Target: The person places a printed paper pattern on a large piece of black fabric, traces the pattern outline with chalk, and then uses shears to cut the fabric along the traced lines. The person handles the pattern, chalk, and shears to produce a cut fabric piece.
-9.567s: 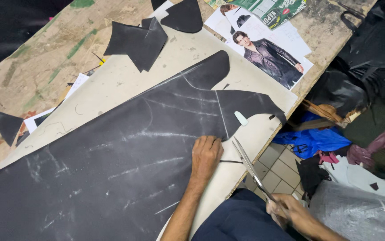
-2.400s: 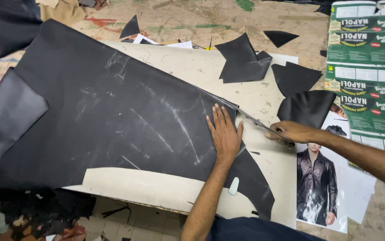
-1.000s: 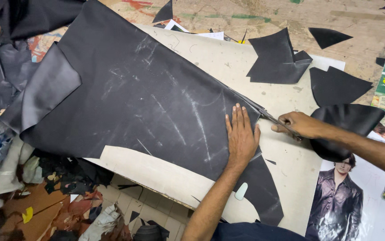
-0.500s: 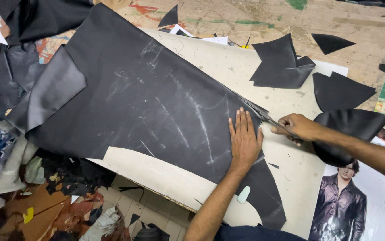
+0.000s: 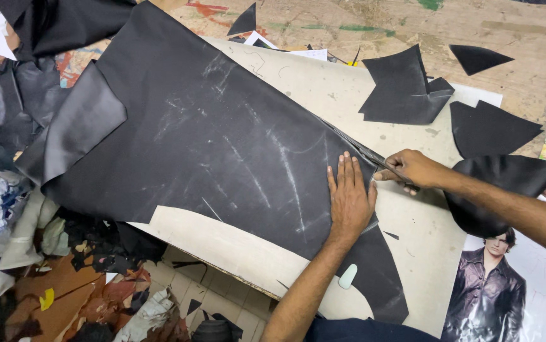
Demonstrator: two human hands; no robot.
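A large black leather sheet (image 5: 209, 145) with white chalk lines lies on a pale cutting board (image 5: 323, 82). My left hand (image 5: 351, 196) presses flat on the sheet near its right edge, fingers together. Just to its right, my right hand (image 5: 414, 170) grips a thin cutting blade (image 5: 374, 159) whose tip meets the sheet's edge. A curled black offcut (image 5: 501, 190) lies under my right forearm.
Black leather cut pieces (image 5: 406, 88) (image 5: 489, 126) lie on the worn wooden table (image 5: 412, 25) beyond the board. A small pale chalk piece (image 5: 347, 277) rests near the front edge. A printed poster of a person (image 5: 485, 297) lies at lower right. Scraps (image 5: 95, 278) litter the floor.
The view has shifted slightly; my left hand stays flat on the sheet, while my right hand with the blade has edged along the sheet's right side.
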